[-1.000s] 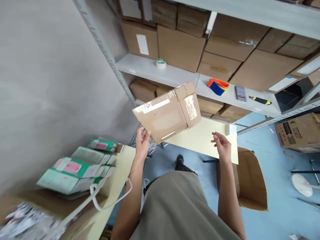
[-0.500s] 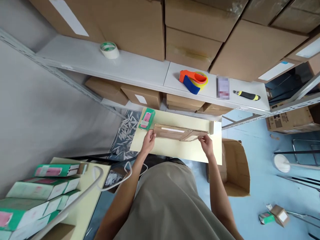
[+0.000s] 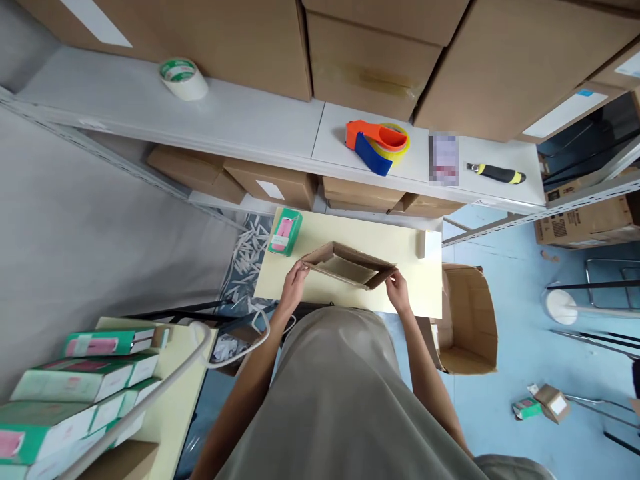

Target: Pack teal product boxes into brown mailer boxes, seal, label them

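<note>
Between my hands is a brown cardboard box [image 3: 345,279], squeezed out of its flat shape so that I look through its four walls. My left hand [image 3: 295,283] pinches its left corner, and my right hand [image 3: 397,290] grips the right corner. Below it lies a pale yellow tabletop [image 3: 420,293]. A green and pink product box [image 3: 285,232] rests on the tabletop's back left, a little beyond my left hand. Toward the back right stands a small pale block-like box [image 3: 429,245].
Ahead, a grey shelf [image 3: 260,120] carries a tape roll [image 3: 183,79], an orange and blue tape dispenser [image 3: 377,145], a utility knife [image 3: 496,173] and large cartons. An open carton [image 3: 470,320] sits right of the table. Several green boxes [image 3: 85,373] are stacked at left, behind a white bar [image 3: 150,400].
The cardboard was a flat folded piece; it now gapes open as a four-sided tube. My right hand has moved inward to the left. The view has shifted slightly.
</note>
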### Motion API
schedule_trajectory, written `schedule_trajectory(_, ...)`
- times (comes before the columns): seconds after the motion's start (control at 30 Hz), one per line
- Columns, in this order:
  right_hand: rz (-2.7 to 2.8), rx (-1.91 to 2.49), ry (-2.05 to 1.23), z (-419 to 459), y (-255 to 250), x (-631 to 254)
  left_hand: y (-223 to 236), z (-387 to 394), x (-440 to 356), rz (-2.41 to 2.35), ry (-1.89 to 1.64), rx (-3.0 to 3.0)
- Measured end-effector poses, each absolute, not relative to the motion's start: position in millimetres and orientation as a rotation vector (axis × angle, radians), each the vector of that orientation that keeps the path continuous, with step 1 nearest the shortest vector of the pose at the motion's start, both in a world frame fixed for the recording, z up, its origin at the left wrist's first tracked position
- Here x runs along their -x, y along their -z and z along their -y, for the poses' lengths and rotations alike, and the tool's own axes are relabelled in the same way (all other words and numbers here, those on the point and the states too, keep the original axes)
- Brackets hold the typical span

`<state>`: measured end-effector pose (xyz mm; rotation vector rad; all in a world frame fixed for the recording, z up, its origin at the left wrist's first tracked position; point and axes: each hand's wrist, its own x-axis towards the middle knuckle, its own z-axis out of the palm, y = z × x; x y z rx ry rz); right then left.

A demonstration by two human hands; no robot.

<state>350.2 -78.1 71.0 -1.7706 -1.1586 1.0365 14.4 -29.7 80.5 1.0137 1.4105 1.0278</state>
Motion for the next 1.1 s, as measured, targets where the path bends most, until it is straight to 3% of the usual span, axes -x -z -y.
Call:
schedule_trajectory(0.13,1.158,1.7,-1.13,78.9,-73.8,-340.1,-88.3,46.7,-24.8,-1.373,-1.032,-0.851)
schedule_trajectory(0.5,0.899,1.633,-1.384,104.5,-96.2,-348.1,-110.5,39.2,-19.7,-1.414,-0.896,-1.111)
schedule_trajectory(1.1,1.373,1.842,-1.039,86.1,-101.7,-338.0,-100.4,57.4,-37.2,-1.348,-0.661,-1.699)
